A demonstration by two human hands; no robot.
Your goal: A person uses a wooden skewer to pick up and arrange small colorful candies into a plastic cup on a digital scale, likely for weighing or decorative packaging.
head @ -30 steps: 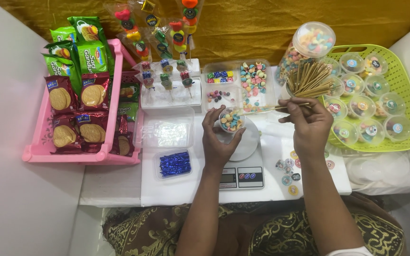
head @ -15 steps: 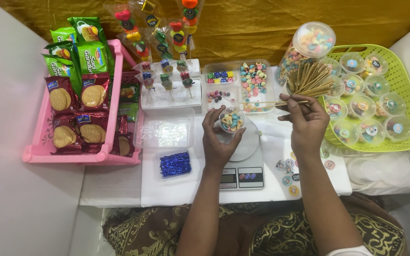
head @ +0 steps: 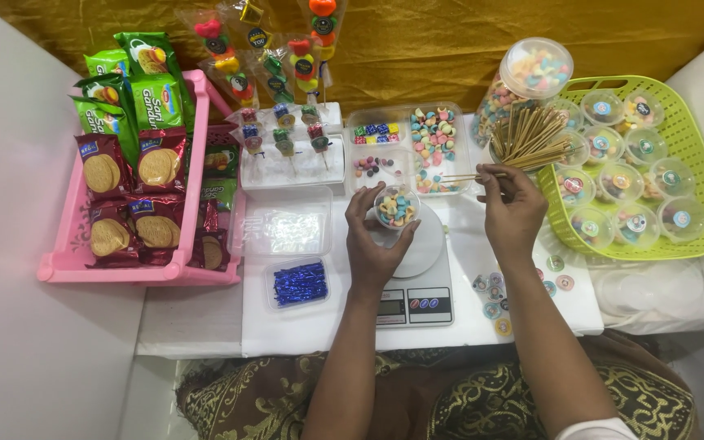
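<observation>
Pink rack [head: 67,265] of biscuit packets, far left. Left hand [head: 375,244]: grip clamped round clear candy cup [head: 396,207] above white scale [head: 419,273] on desk [head: 287,326]; best kept level. Right hand [head: 513,213]: fingers pinched together on thin wooden skewers [head: 470,176], wrist straight. Green basket [head: 698,155], far right.

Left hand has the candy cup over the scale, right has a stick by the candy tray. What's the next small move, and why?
Probably bring the wooden stick in the right hand toward the small candy cup held by the left hand above the kitchen scale: the cup already looks full, and the stick's tip points at the tray, not the cup.
</observation>
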